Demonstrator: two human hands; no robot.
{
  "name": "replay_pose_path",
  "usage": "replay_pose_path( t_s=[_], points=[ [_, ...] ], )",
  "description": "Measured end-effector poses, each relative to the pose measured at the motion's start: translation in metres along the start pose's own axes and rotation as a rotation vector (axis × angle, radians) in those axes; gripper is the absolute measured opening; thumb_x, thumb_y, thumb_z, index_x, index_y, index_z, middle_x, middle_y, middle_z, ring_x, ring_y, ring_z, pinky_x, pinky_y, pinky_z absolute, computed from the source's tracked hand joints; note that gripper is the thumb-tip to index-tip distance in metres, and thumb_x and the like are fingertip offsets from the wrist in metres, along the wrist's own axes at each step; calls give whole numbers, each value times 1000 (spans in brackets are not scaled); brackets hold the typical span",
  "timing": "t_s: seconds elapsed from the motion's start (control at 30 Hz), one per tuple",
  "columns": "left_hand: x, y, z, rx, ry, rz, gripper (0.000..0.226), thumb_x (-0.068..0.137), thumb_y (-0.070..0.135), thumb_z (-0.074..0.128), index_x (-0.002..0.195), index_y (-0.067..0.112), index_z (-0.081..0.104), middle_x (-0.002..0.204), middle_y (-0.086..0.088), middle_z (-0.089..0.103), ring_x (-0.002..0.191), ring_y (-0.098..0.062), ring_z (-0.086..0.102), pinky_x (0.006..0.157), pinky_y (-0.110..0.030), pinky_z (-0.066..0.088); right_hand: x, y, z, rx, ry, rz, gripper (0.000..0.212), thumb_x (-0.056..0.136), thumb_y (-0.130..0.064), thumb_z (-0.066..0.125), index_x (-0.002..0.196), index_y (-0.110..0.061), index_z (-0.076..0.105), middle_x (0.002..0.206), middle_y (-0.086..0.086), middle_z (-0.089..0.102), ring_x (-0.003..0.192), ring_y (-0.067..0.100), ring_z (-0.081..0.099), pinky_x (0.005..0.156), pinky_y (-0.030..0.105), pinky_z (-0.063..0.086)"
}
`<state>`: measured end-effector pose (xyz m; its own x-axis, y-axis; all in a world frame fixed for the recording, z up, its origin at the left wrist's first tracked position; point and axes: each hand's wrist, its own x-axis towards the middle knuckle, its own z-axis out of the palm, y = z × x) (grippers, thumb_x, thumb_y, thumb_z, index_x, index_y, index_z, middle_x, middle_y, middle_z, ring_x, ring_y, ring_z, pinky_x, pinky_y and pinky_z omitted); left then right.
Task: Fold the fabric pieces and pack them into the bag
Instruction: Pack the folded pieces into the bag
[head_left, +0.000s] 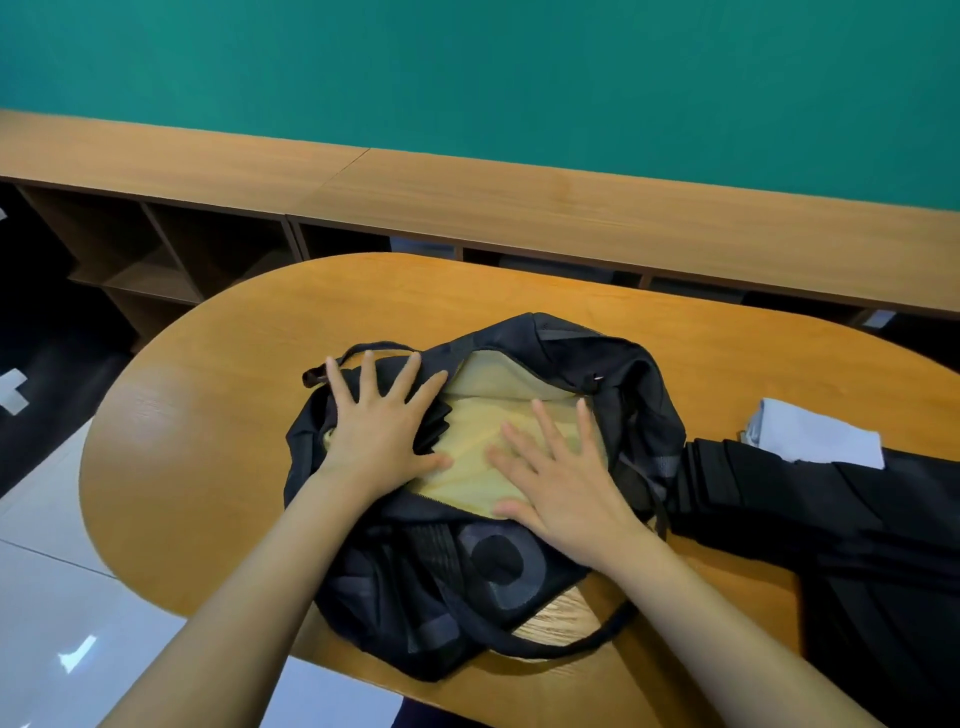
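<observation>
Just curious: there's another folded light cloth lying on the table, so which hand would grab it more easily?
Probably the right hand: the pale folded cloth lies to its right, beyond the bag. The left hand presses on the far side.

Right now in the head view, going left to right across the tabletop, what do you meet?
Left hand spread flat on the black bag → yellow fabric inside its opening → right hand pressing that fabric → white cloth lying on dark fabric.
</observation>
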<state>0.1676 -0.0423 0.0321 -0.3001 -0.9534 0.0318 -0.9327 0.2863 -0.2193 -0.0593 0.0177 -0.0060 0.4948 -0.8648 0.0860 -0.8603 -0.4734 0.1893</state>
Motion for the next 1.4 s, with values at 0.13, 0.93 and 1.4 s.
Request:
replay_pose_path(
  t_s=[0.13,0.93,1.4],
  points=[
    [11,-5,-3,-11,-111,93,91,80,76,49,154,38,12,163,9,11,149,-37,1,104,-75,-14,-6,-1,15,51,-43,40,68,99,-66,11,146,-28,43,151,3,44,140,45,32,110,69,3],
    [-23,12,17,-172,34,-54,55,98,60,26,144,36,45,154,12,37,145,-35,24,112,-60,12,-55,-4,-13,231,-34,53,74,100,-62,7,139,-20,53,151,-1,43,146,26,28,117,50,-2],
    [-25,18,18,-112,127,-78,54,93,57,36,129,28,63,138,2,58,132,-42,44,104,-67,21,-126,132,-60,266,-224,483,89,79,-73,4,154,-29,23,156,-10,33,144,6,25,113,46,-27]
  ],
)
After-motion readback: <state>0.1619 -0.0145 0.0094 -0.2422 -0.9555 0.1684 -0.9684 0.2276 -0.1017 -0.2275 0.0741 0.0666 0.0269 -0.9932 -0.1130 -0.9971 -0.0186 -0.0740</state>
